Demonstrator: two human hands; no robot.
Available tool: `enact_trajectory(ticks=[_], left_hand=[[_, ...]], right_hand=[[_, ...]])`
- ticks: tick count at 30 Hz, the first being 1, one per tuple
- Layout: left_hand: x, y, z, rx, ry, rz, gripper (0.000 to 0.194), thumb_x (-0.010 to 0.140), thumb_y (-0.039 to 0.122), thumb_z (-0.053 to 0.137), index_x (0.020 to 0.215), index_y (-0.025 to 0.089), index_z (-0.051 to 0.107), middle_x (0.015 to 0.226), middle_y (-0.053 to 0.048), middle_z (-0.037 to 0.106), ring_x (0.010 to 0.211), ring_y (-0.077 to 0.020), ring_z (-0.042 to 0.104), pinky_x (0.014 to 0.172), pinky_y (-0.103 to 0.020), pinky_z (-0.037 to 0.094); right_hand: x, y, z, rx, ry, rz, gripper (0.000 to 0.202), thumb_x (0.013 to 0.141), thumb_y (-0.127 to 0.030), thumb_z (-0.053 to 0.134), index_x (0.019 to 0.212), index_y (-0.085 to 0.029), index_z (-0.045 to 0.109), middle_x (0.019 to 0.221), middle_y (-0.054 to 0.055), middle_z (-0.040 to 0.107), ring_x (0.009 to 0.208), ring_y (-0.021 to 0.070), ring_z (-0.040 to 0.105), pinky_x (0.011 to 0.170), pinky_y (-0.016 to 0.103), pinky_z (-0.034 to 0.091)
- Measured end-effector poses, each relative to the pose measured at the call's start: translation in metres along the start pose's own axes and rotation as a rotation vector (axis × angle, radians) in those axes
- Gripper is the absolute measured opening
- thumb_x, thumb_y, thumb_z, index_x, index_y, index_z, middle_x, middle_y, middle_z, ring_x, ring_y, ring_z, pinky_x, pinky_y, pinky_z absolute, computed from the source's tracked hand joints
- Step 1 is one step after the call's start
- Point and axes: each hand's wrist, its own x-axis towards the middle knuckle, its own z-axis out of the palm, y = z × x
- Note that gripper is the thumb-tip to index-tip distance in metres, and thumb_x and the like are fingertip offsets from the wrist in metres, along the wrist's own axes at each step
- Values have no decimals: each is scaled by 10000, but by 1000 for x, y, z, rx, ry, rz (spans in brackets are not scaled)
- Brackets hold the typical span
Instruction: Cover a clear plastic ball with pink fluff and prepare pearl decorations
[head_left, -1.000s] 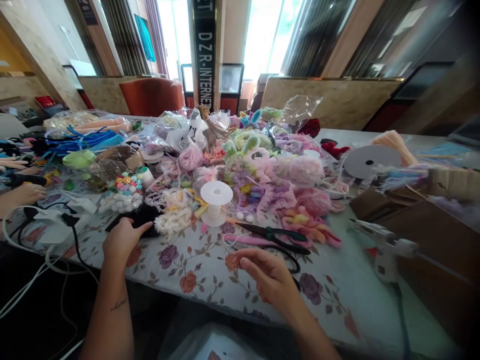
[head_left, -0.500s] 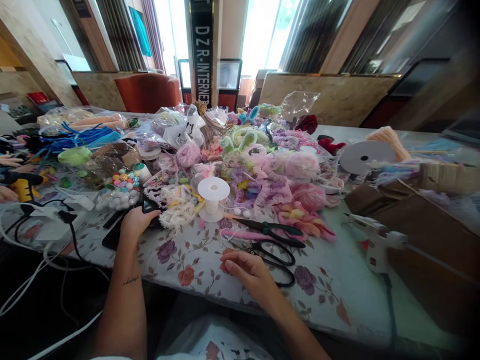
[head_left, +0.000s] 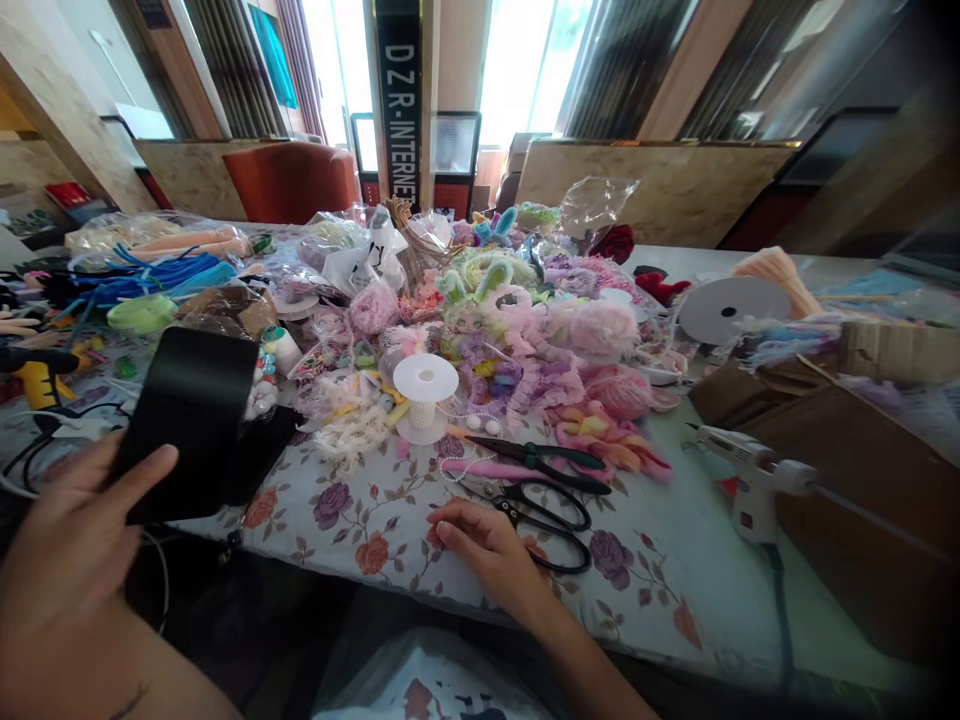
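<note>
Raised at the left edge of the table, my left hand [head_left: 90, 530] grips a flat black phone-like device [head_left: 191, 415] with a dark case flap beside it. My right hand [head_left: 480, 545] rests on the flowered cloth [head_left: 315, 540], fingers loosely curled and apart, holding nothing. Just right of it lie black-handled scissors [head_left: 559, 530], and above them dark green-handled pliers [head_left: 555, 460]. A white spool [head_left: 426, 380] with a string of beads stands near the middle.
Yarn and plush pieces [head_left: 525, 340] heap across the back. A glue gun [head_left: 754, 480] and brown box [head_left: 870, 500] are at the right. A yellow glue gun [head_left: 37, 380], cables and another person's fingers [head_left: 19, 322] are at the far left.
My left hand has lifted the black device off the table and moved left and nearer with it. My right hand has shifted slightly left.
</note>
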Motion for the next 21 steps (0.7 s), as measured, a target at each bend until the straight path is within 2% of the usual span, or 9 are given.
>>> enact_trajectory(ticks=[2, 4, 7, 9, 12, 14, 17, 19, 21], left_hand=[[-16, -7, 33, -251, -233, -118, 685, 588, 431, 828, 1231, 361, 601, 1110, 17, 736, 983, -317, 674, 731, -390, 575], [-32, -19, 73, -426, -473, -231, 862, 489, 334, 885, 1286, 338, 559, 1082, -17, 743, 967, -333, 686, 728, -387, 589], [-60, -36, 133, -510, -933, -384, 760, 608, 250, 842, 1313, 269, 558, 1165, -57, 710, 1054, -319, 670, 805, -359, 577], [-76, -40, 167, -551, -1103, -425, 672, 695, 208, 799, 1320, 253, 555, 1212, -66, 688, 1085, -285, 659, 844, -323, 555], [-89, -34, 204, -606, -1161, -392, 602, 763, 193, 761, 1322, 236, 543, 1244, -69, 668, 1117, -239, 638, 885, -281, 523], [-89, -28, 220, -646, -1138, -387, 610, 777, 193, 755, 1338, 244, 521, 1252, -66, 660, 1107, -225, 638, 880, -281, 525], [-85, -25, 236, -693, -1091, -431, 563, 794, 237, 750, 1316, 246, 538, 1185, -58, 687, 986, -203, 674, 812, -276, 544], [-82, -29, 241, -699, -1060, -500, 456, 842, 364, 697, 1260, 218, 588, 1040, -54, 724, 842, -188, 689, 728, -271, 551], [-81, -34, 244, -708, -1018, -572, 437, 885, 469, 610, 1219, 188, 623, 931, -54, 732, 766, -187, 684, 677, -273, 550]], right_hand=[[-2, -3, 2, 47, 37, -13, 379, 842, -516, 640, 1008, -181, 700, 848, 55, 714, 775, 173, 658, 733, 299, 528], [-5, -6, 3, 106, 109, -39, 398, 859, -512, 622, 1093, -194, 677, 918, 68, 727, 813, 183, 677, 747, 308, 540], [-10, -3, -3, 208, 311, -102, 406, 890, -518, 568, 1121, -197, 659, 924, 81, 735, 787, 199, 688, 710, 329, 556], [-13, 2, -9, 248, 488, -115, 409, 897, -526, 544, 1101, -192, 662, 911, 82, 738, 782, 212, 693, 718, 349, 568], [-16, 10, -19, 234, 685, -95, 458, 895, -542, 533, 1150, -182, 654, 996, 98, 742, 877, 231, 704, 798, 370, 575], [-18, 13, -24, 185, 734, -99, 517, 895, -559, 523, 1222, -175, 632, 1077, 115, 732, 953, 240, 699, 850, 379, 568], [-16, 15, -28, 76, 746, -134, 550, 895, -558, 515, 1280, -178, 615, 1188, 123, 698, 1093, 253, 659, 943, 399, 534], [-14, 15, -29, 23, 720, -163, 529, 899, -537, 513, 1280, -186, 623, 1256, 116, 667, 1180, 259, 615, 1006, 411, 497], [-12, 15, -29, -1, 689, -178, 508, 903, -509, 513, 1283, -191, 624, 1309, 107, 636, 1230, 259, 581, 1052, 418, 463]])
